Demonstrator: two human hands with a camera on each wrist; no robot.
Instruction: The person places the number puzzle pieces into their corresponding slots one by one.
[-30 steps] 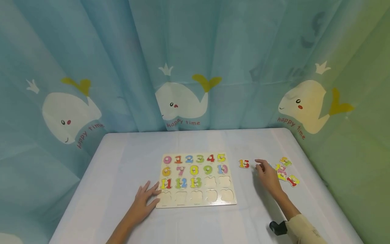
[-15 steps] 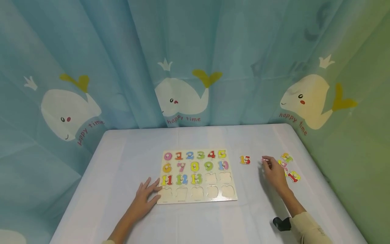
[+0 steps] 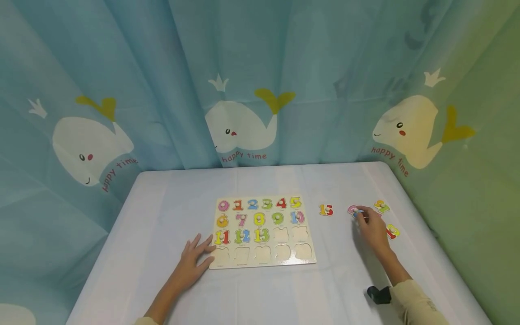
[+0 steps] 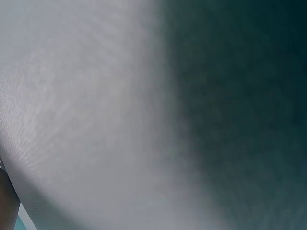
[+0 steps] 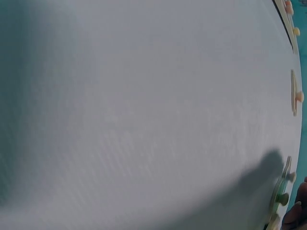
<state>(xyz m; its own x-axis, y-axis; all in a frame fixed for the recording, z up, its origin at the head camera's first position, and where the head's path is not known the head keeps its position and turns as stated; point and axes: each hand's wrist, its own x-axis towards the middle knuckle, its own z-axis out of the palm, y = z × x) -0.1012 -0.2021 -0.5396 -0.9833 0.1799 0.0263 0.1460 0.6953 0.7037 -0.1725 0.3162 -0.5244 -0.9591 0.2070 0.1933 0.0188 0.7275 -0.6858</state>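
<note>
The right fingers (image 3: 369, 213) partly hide the pink-and-blue piece (image 3: 351, 209).

On your table (image 3: 170, 203), curtain (image 3: 174, 113) behind: number board (image 3: 284, 262), centre, with number pieces (image 3: 259, 219) in its first two rows and left three places of the third; your left hand (image 3: 191, 262), at its left edge; piece 15 (image 3: 326, 210), right of it; farther right, a loose piece (image 3: 351, 209) at your right hand (image 3: 373, 230); piece 19 (image 3: 392, 231), right of that hand; another piece (image 3: 382, 206) behind 19.

Blue-green whale-print curtains (image 3: 325, 45), white-covered table (image 3: 178, 194).
</note>
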